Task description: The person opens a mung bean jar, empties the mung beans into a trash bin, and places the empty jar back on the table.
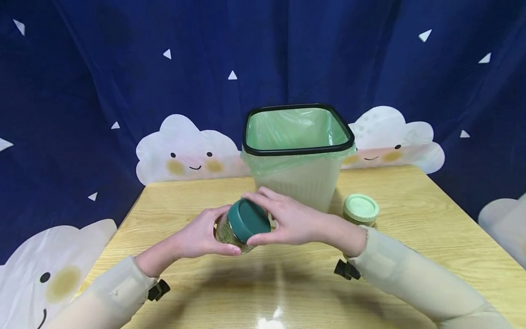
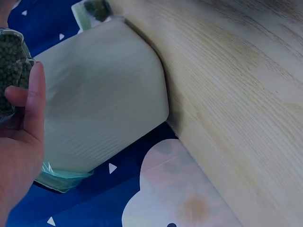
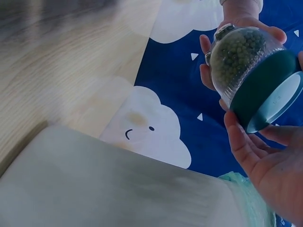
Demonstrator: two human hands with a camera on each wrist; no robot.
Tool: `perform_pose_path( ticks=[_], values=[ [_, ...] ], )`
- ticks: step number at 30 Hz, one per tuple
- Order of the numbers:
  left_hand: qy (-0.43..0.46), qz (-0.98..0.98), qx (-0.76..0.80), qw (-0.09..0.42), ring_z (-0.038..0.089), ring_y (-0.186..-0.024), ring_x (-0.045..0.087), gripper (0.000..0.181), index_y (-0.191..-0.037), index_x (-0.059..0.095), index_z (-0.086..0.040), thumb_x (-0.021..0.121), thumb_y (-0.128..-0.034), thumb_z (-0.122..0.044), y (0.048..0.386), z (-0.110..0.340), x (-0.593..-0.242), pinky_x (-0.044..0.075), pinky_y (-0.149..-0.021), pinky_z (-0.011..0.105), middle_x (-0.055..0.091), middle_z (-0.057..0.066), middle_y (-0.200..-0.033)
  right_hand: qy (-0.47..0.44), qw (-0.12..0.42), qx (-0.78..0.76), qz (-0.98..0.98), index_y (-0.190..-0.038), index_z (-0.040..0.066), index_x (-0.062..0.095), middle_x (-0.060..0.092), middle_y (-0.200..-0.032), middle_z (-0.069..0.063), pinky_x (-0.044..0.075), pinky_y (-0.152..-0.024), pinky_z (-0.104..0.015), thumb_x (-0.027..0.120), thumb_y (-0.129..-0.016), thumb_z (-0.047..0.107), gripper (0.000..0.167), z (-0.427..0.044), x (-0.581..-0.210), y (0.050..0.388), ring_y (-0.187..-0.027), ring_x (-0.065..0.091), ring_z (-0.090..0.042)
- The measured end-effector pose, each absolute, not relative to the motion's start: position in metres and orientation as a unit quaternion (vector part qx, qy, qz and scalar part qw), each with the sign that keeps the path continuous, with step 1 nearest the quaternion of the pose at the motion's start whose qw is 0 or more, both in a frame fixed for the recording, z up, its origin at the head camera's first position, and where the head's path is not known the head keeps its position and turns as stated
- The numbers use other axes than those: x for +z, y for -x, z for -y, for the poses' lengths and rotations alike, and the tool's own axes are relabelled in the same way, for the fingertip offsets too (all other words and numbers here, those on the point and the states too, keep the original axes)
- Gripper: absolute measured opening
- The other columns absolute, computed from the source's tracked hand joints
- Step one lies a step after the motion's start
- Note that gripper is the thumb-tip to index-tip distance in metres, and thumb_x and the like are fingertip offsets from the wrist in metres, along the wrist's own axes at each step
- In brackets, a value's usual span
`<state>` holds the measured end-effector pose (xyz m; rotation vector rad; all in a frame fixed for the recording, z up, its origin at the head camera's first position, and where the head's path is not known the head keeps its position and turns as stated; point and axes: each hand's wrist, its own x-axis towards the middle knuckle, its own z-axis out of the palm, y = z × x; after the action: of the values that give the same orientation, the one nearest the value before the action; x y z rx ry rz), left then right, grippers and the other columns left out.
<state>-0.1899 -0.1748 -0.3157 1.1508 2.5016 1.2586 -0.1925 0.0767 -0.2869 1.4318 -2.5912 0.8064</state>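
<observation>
Above the table, both hands hold a clear jar of small green beans, tilted, with a dark green lid. My left hand grips the jar's body, its thumb along the near side. Fingers and thumb of my right hand span the lid's rim. In the right wrist view the lid sits on the jar, and the right hand pinches its edge. Only part of the jar shows in the left wrist view, beside the left hand.
Just behind the hands stands a pale bin with a black rim and green liner bag. Right of it sits a small jar with a light green lid. A wooden table lies beneath; a blue cloud-patterned curtain hangs behind.
</observation>
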Motion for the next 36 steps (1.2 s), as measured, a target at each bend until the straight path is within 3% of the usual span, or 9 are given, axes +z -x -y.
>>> perform_pose_path(
  ticks=[7,12,18,24,30,36],
  values=[
    [-0.383,-0.816,0.427,0.074,0.016,-0.094,0.061,0.061,-0.126,0.058,-0.012,0.086,-0.0728,-0.025,0.191,0.176,-0.316,0.053,-0.080,0.034,0.065,-0.005,-0.105,-0.501,0.044,0.255,0.826,-0.143,0.016,0.041,0.045,-0.116,0.003,0.049,-0.069,-0.022,0.075,-0.080,0.050,0.079,-0.079,-0.286,0.197,-0.082,0.052,-0.010],
    [-0.385,-0.813,0.429,0.078,0.016,-0.096,0.062,0.063,-0.128,0.056,-0.011,0.084,-0.0740,-0.024,0.191,0.176,-0.317,0.053,-0.081,0.034,0.065,-0.004,-0.106,-0.506,0.052,0.230,0.830,-0.147,0.016,0.039,0.046,-0.125,0.002,0.050,-0.078,-0.027,0.075,-0.081,0.051,0.083,-0.082,-0.284,0.197,-0.093,0.055,-0.009],
    [-0.356,-0.831,0.422,0.063,0.014,-0.096,0.061,0.065,-0.129,0.055,-0.013,0.085,-0.0738,-0.029,0.188,0.173,-0.318,0.052,-0.082,0.034,0.065,-0.006,-0.107,-0.442,0.043,0.198,0.874,-0.148,0.019,0.038,0.050,-0.127,0.006,0.051,-0.081,-0.033,0.066,-0.084,0.059,0.080,-0.080,-0.280,0.191,-0.100,0.057,-0.011],
    [-0.346,-0.847,0.401,0.053,0.011,-0.095,0.061,0.068,-0.128,0.055,-0.016,0.087,-0.0712,-0.035,0.187,0.167,-0.315,0.052,-0.082,0.033,0.065,-0.008,-0.107,-0.374,0.024,0.218,0.901,-0.142,0.020,0.044,0.053,-0.115,0.005,0.049,-0.077,-0.030,0.063,-0.083,0.065,0.076,-0.074,-0.278,0.186,-0.093,0.056,-0.012],
    [-0.357,-0.841,0.404,0.047,0.012,-0.092,0.061,0.065,-0.126,0.057,-0.016,0.086,-0.0716,-0.035,0.189,0.166,-0.312,0.053,-0.078,0.032,0.065,-0.007,-0.104,-0.411,0.044,0.246,0.877,-0.135,0.017,0.050,0.051,-0.108,0.006,0.048,-0.076,-0.027,0.070,-0.083,0.055,0.068,-0.075,-0.279,0.191,-0.089,0.055,-0.009],
    [-0.383,-0.813,0.430,0.089,0.017,-0.093,0.061,0.061,-0.128,0.056,-0.012,0.084,-0.0751,-0.025,0.190,0.170,-0.314,0.055,-0.076,0.034,0.065,-0.003,-0.105,-0.474,0.047,0.228,0.849,-0.142,0.015,0.045,0.050,-0.122,0.003,0.049,-0.083,-0.028,0.074,-0.080,0.054,0.078,-0.080,-0.277,0.192,-0.097,0.055,-0.010]
  ],
)
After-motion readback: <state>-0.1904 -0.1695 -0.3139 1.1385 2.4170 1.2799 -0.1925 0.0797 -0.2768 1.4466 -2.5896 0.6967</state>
